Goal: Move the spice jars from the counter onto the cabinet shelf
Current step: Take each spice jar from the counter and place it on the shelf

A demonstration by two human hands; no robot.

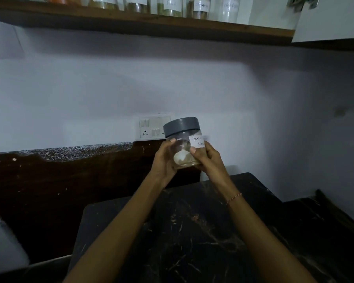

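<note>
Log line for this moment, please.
stage: carrying | left hand: holds jar | right hand: holds jar | jar: lidded, upright, above counter | shelf: jars already there

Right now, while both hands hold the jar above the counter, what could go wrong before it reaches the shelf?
1. The jar is smooth clear plastic, held tilted by the left hand and right hand; it might slip onto the dark counter.
2. The shelf already carries a row of labelled jars; pushing this one in could knock a neighbour.
3. The right thumb lies on the paper label, which may peel or smudge.
</note>
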